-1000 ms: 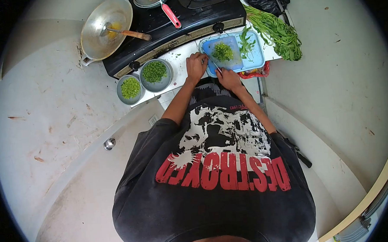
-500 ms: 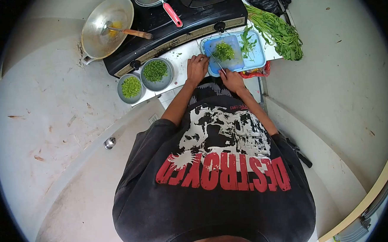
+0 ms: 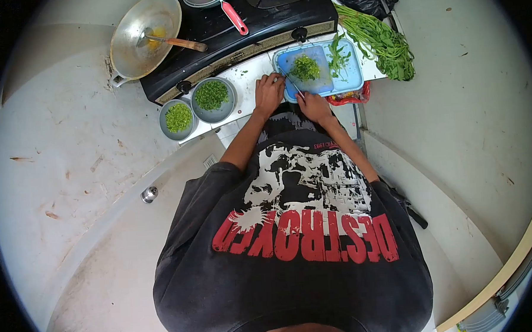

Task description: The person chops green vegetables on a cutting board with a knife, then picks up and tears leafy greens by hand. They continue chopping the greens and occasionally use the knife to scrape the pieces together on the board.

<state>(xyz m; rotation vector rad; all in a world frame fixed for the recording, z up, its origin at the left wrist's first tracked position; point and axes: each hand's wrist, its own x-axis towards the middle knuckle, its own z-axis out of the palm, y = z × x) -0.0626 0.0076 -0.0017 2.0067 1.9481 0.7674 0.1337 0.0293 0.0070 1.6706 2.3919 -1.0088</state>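
We are drawing the knife [image 3: 294,85], clenched in our right hand [image 3: 314,107], back from the chopped greens [image 3: 304,67] heaped on the blue board [image 3: 351,78] toward our curled left hand [image 3: 269,92], whose hold we cannot tell; the cutting is going on.

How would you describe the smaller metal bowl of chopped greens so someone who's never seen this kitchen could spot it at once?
Find the black gas stove at the top; two metal bowls of chopped greens stand on the white counter by its front edge. The smaller bowl is the left one, beside the larger bowl, and its greens are paler, yellow-green rather than dark.
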